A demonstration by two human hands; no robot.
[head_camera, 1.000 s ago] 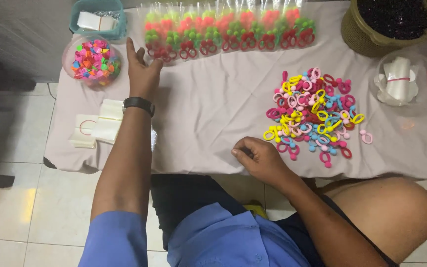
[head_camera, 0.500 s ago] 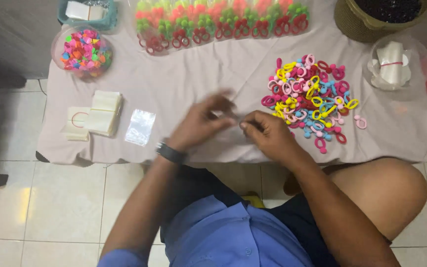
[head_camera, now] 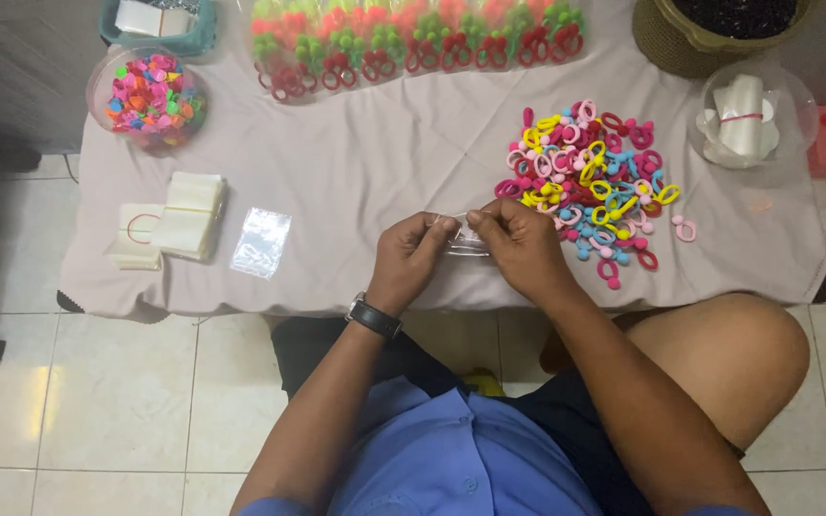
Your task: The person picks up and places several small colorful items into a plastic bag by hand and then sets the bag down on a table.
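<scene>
Fingers pinch: left hand [head_camera: 411, 256] and right hand [head_camera: 520, 250] each grip a small clear bag [head_camera: 466, 239] above the worktop [head_camera: 384, 162] edge, beside the hair ties [head_camera: 590, 182]. Best kept taut, mouth open.

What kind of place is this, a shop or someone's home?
Probably a small home packing spot, not a shop: a low table under a grey cloth on a tiled floor, a loose pile of colourful hair ties, stacks of small clear plastic bags, and both hands holding one clear bag.
</scene>
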